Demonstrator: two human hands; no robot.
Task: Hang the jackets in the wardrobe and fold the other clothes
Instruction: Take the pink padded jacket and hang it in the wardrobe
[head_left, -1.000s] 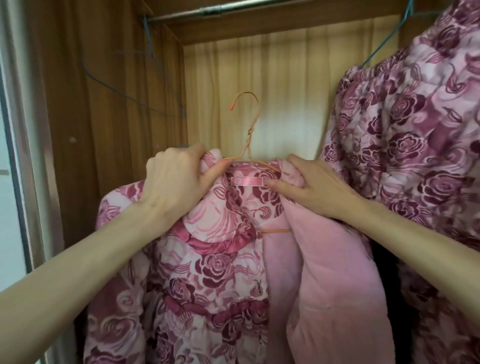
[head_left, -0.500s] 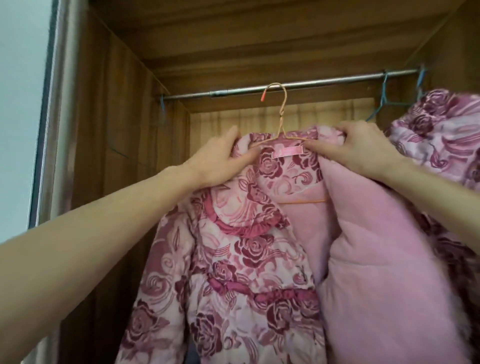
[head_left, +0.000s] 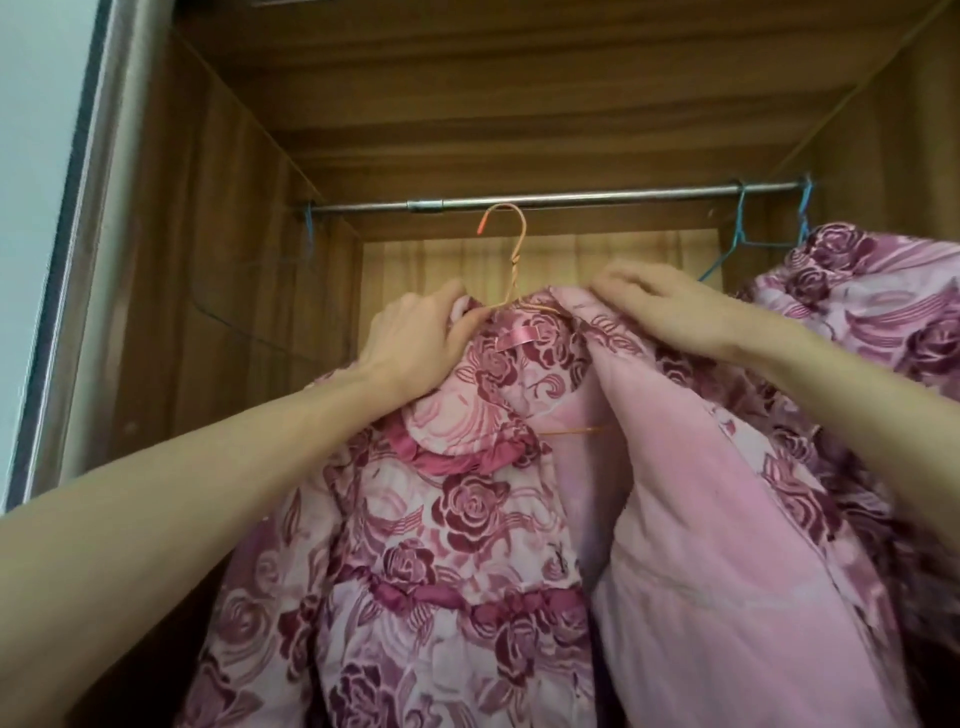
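Jacket collar in both hands' grip — left hand, right hand

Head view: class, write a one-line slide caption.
Both hands, left and right, lift a rose-print jacket on an orange hanger toward the wardrobe rail.

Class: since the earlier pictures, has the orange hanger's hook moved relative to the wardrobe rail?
Yes. The orange hanger's hook has risen to just below the wardrobe rail, not yet over it.

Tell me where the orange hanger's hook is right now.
In the head view the orange hanger's hook sits centre, just below the metal rail and not yet over it, above the pink jacket, between the left hand and right hand.
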